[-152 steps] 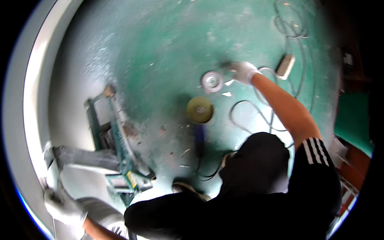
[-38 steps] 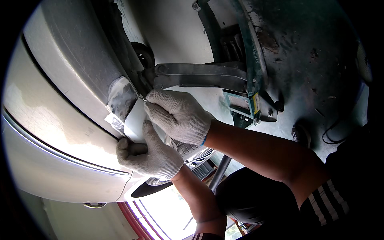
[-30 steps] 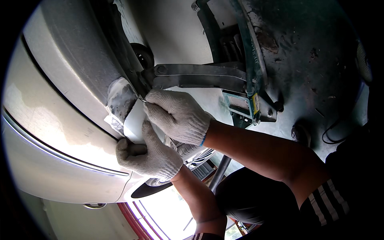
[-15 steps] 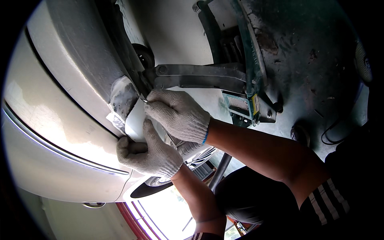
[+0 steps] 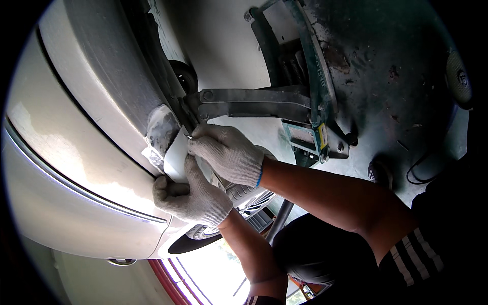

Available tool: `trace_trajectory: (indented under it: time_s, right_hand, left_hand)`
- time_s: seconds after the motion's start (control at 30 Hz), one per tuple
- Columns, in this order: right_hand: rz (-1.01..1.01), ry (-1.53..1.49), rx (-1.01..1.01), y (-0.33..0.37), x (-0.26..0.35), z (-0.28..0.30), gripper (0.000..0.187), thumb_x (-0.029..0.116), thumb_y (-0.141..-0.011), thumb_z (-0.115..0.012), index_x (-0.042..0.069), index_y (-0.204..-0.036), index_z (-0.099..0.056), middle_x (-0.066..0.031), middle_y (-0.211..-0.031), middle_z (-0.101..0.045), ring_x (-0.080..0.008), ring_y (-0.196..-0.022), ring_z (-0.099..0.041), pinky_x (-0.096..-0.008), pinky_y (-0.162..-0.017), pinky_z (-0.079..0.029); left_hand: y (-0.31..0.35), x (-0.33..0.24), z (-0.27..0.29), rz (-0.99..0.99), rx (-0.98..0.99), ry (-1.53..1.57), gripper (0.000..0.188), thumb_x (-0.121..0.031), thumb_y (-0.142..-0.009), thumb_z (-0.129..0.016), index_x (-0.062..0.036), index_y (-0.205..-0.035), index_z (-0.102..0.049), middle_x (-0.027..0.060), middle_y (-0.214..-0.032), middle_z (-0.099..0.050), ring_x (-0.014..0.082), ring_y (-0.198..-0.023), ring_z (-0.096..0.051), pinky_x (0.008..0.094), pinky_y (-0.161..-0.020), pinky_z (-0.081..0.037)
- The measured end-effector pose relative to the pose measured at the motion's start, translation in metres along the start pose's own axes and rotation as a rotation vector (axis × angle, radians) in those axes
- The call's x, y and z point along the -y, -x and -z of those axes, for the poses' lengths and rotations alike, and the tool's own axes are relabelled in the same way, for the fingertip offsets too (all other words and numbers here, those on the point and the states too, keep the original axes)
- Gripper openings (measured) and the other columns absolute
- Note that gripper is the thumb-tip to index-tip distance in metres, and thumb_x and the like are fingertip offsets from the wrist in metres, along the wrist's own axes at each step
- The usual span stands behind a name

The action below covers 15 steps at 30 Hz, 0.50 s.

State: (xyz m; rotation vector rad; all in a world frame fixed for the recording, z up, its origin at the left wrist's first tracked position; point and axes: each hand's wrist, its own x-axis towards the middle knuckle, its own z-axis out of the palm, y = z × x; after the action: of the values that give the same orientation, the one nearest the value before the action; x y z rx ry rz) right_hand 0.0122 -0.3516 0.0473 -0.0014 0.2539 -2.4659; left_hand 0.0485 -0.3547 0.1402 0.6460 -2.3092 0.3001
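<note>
Both of my hands wear off-white knitted gloves and work at the lower side of a silver car. My right hand (image 5: 226, 155) is closed in a pinch on the upper edge of a thin pale sheet (image 5: 176, 158), whose pointed corner shows by its fingertips. My left hand (image 5: 193, 198) has its thumb against the sheet's lower part, with its fingers curled beside the car body. The sheet is slightly curved and lies against or close to a rough grey and white filler patch (image 5: 161, 131) on the sill. Its far edge is partly hidden by my gloves.
A dark lift arm (image 5: 254, 104) reaches under the car from a green lift post (image 5: 320, 86). The car's door panel (image 5: 76, 137) fills the left, with a wheel (image 5: 201, 233) below my hands. My shoe (image 5: 378, 174) rests on the stained floor.
The whole view has shifted slightly, so car and lift sit a little lower and to the right. My hands keep nearly the same hold and place by the patch.
</note>
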Motion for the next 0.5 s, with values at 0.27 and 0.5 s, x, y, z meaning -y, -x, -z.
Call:
trace_trajectory:
  time_s: [0.27, 0.5]
  right_hand:
    - [-0.074, 0.03, 0.058, 0.003, 0.005, 0.003, 0.021, 0.022, -0.105, -0.064, 0.003, -0.109, -0.072, -0.0077, -0.09, -0.071, -0.0139, -0.085, -0.067, -0.0307, -0.076, -0.053]
    - [-0.09, -0.058, -0.042, 0.001, 0.013, 0.012, 0.025, 0.028, -0.109, -0.062, 0.004, -0.113, -0.07, -0.0045, -0.092, -0.068, -0.0091, -0.087, -0.066, -0.0264, -0.077, -0.054]
  left_hand:
    - [0.001, 0.0, 0.0, 0.001, -0.008, -0.015, 0.059, -0.013, -0.08, -0.093, 0.0012, -0.119, -0.051, 0.0097, -0.109, -0.058, 0.0179, -0.092, -0.064, 0.0275, -0.085, -0.06]
    - [0.003, 0.006, 0.002, -0.008, 0.003, 0.015, 0.049, -0.012, -0.084, -0.09, -0.0004, -0.115, -0.054, 0.0048, -0.097, -0.055, 0.012, -0.08, -0.054, 0.0256, -0.075, -0.052]
